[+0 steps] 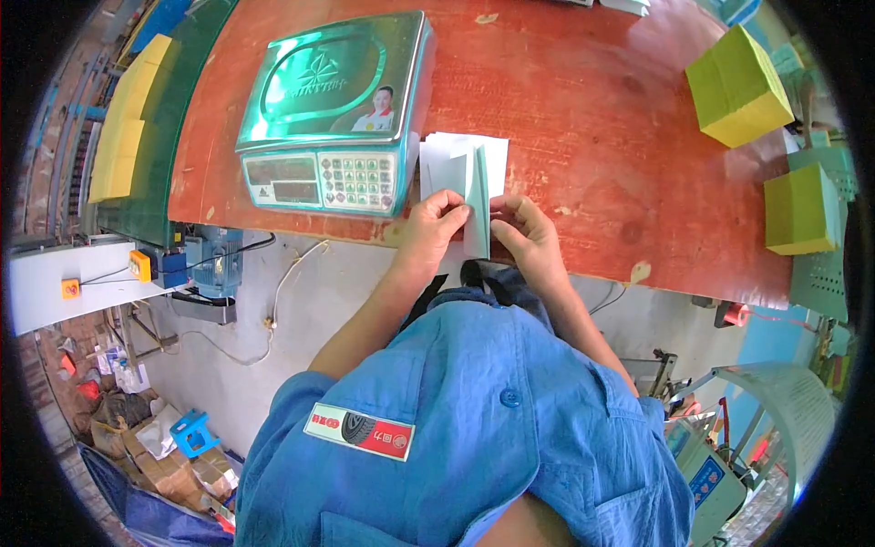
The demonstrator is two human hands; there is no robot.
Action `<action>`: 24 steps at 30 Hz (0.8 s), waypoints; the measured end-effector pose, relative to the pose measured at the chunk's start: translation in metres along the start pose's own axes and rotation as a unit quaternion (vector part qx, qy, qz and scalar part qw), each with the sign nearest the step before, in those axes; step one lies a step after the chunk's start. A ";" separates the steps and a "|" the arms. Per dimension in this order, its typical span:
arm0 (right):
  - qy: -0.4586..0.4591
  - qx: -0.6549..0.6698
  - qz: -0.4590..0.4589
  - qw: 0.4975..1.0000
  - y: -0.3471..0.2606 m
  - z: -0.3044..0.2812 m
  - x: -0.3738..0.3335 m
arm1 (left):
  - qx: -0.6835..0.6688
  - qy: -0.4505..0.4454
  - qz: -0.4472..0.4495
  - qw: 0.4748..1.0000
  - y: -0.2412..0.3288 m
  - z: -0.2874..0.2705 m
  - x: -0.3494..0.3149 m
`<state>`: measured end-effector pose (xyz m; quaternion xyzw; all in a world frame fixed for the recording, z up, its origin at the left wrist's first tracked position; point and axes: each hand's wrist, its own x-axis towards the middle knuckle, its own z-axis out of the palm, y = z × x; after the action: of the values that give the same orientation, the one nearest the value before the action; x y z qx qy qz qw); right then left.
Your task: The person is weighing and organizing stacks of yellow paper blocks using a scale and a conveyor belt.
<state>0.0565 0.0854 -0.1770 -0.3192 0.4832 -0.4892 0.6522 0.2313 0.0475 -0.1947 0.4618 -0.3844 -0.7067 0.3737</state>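
A thin stack of pale paper sheets [477, 205] stands on edge at the near edge of the red table, between my two hands. My left hand [436, 228] pinches its left side between thumb and fingers. On the other side, my right hand [529, 235] has its fingers curled, with thumb and fingertips against the stack's right side. Behind it, white paper [494, 155] lies on the tabletop. Just left of the paper sits a digital weighing scale [333, 118] with a shiny metal platform and a keypad; neither hand touches it.
The worn red table [583, 118] spans the view. Yellow blocks [738, 87] stand at its right, one on a green perforated surface [825, 173]. More yellow blocks [132, 118] are at the far left, above a blue motor [217, 260]. A blue plastic stool [193, 433] is lower left.
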 end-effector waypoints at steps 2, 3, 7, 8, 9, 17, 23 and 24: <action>-0.001 -0.012 -0.020 1.000 0.003 -0.001 0.001 | 0.009 0.016 0.010 1.000 -0.005 0.001 -0.001; -0.002 -0.025 -0.040 0.999 0.004 -0.001 0.002 | 0.042 0.028 0.035 0.998 -0.006 0.002 -0.002; -0.004 -0.010 0.013 1.000 0.002 0.001 0.000 | 0.081 0.057 0.140 0.985 0.005 0.023 -0.010; -0.007 -0.019 0.007 1.000 0.004 0.001 0.001 | 0.080 0.059 0.140 0.985 0.004 0.023 -0.011; -0.010 -0.028 0.001 1.000 0.004 0.001 0.001 | 0.069 0.052 0.132 0.988 0.003 0.022 -0.012; -0.008 -0.067 -0.025 0.997 0.006 0.001 0.001 | 0.031 -0.025 0.036 0.999 0.012 0.007 -0.009; -0.012 -0.075 -0.027 0.997 0.006 0.001 0.000 | 0.061 -0.030 0.065 0.996 0.002 0.005 -0.005; -0.012 -0.078 -0.029 0.996 0.007 0.001 0.000 | 0.065 -0.033 0.070 0.995 0.004 0.005 -0.006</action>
<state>0.0599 0.0876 -0.1833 -0.3888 0.5026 -0.4648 0.6166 0.2286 0.0516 -0.1873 0.4336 -0.4724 -0.6675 0.3785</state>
